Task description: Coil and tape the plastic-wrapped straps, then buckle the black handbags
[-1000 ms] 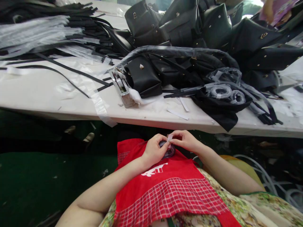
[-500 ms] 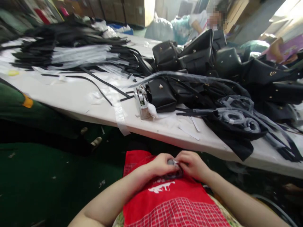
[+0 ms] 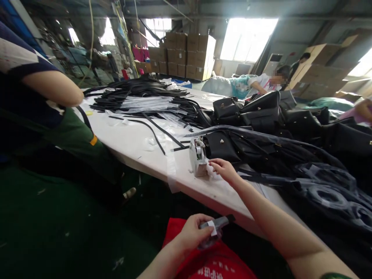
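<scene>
My left hand (image 3: 194, 232) is closed around a bundled strap (image 3: 219, 223) in clear plastic, held low over my red apron (image 3: 216, 267). A white piece of tape or a label (image 3: 213, 228) lies across the bundle, and its dark end sticks out to the right. My right hand (image 3: 222, 169) stretches over the table, its fingertips right beside the tape dispenser (image 3: 200, 164). Those fingers are extended and slightly bent, with nothing visible in them. Crumpled white material (image 3: 214, 175) lies under that hand.
Black bags (image 3: 261, 116) are heaped along the right of the white table (image 3: 136, 143). A pile of black straps (image 3: 139, 97) covers its far left. Plastic-wrapped coiled straps (image 3: 327, 195) lie at right. A person in a green apron (image 3: 75, 128) stands at left; another person (image 3: 263, 83) is across the table.
My right hand has left the strap bundle and moved forward to the dispenser. My left hand keeps the bundle, its wrapped end now showing. The view has tilted up.
</scene>
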The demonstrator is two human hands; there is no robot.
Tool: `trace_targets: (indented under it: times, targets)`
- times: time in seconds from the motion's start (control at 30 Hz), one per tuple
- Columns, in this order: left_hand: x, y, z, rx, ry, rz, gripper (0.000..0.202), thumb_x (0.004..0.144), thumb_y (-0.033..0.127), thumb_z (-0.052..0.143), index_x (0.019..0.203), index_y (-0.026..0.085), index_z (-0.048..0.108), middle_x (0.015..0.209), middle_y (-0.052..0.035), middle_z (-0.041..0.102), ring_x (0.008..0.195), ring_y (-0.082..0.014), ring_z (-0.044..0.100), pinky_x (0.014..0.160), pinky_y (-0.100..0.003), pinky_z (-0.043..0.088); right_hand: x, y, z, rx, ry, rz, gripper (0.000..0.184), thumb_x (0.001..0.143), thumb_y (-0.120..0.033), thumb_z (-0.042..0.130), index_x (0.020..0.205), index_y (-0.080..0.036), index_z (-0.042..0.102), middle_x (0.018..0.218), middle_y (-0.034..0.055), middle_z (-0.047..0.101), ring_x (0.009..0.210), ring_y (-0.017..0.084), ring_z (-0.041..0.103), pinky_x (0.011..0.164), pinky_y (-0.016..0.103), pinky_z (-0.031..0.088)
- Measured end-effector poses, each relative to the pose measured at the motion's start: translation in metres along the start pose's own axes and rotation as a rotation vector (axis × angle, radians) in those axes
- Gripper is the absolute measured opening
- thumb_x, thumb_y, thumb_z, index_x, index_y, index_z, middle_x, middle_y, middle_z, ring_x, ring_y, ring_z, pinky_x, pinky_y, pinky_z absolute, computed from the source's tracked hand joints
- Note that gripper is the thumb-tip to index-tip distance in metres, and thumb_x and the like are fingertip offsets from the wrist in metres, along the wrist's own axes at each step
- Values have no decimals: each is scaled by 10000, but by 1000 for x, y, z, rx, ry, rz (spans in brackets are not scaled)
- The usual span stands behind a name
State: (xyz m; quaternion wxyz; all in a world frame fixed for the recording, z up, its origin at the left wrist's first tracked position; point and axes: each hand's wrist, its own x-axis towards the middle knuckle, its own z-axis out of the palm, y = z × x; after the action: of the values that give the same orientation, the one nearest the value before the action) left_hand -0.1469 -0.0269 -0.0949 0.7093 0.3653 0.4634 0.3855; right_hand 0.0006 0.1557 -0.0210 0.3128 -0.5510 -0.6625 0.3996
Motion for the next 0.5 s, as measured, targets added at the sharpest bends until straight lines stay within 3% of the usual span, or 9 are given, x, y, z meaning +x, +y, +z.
trace_targets:
  times: [0.07, 0.17, 0.37, 0.5]
  targets:
    - [-4, 0, -2, -6, 11, 8, 481, 572, 394, 838, 927, 91, 723, 791, -94, 730, 643, -161, 628, 603, -245, 436, 39, -6, 15, 21, 2, 117, 243, 768, -355, 633, 792, -131, 723, 655, 38, 671, 536, 125, 547, 511, 236, 418]
    - [-6, 0, -4, -50, 7, 27, 532, 585, 437, 834, 968, 89, 712, 821, -109, 732, 671, -172, 640, 618, -252, 446, 60, -11, 31, 50, -1, 168, 204, 680, -310, 715, 638, -113, 683, 497, 6, 579, 458, 100, 473, 474, 231, 372]
    - [0, -1, -8, -41, -5, 53, 532, 615, 434, 819, 997, 79, 711, 873, -141, 735, 719, -194, 648, 631, -268, 464, 34, -8, 31, 169, -1, 125, 229, 694, -345, 725, 797, -143, 693, 693, 19, 684, 582, 101, 572, 557, 215, 446]
    - [6, 4, -9, -31, 32, 84, 474, 648, 396, 795, 995, 87, 704, 896, -138, 741, 771, -214, 671, 697, -297, 498, 12, 1, 28, 157, -27, 171, 245, 676, -334, 760, 606, -153, 610, 515, 10, 611, 468, 106, 546, 450, 211, 416]
